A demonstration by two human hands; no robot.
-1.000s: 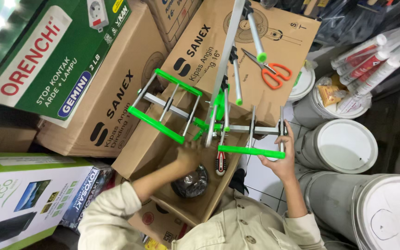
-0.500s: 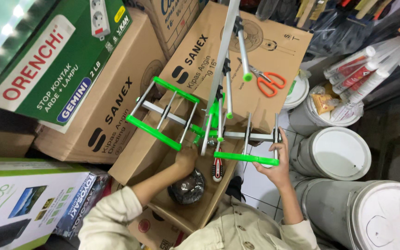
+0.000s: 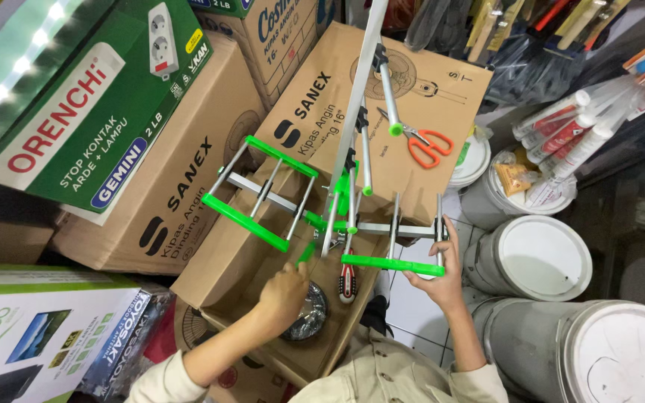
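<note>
I hold a metal antenna [image 3: 352,186] with bright green plastic end bars over an open cardboard box [image 3: 240,269]. My right hand [image 3: 438,280] grips the antenna's right-hand frame by its green bar [image 3: 390,263] and an end rod. My left hand [image 3: 284,292] pinches a short green-tipped piece [image 3: 306,252] at the antenna's lower middle. The long boom rises away from me past the top of the view. A red and black screwdriver [image 3: 346,282] hangs or lies just below the middle, between my hands. A dark round coil [image 3: 313,317] lies in the box beside my left hand.
Orange-handled scissors [image 3: 427,145] lie on a flat fan carton [image 3: 412,97] behind the antenna. Stacked cartons fill the left, topped by a green one [image 3: 76,112]. White lidded buckets [image 3: 546,257] stand at the right, and sealant tubes [image 3: 569,134] lean beyond them.
My hands and the antenna sit a little lower and further left in view than a second ago. Both grips look the same.
</note>
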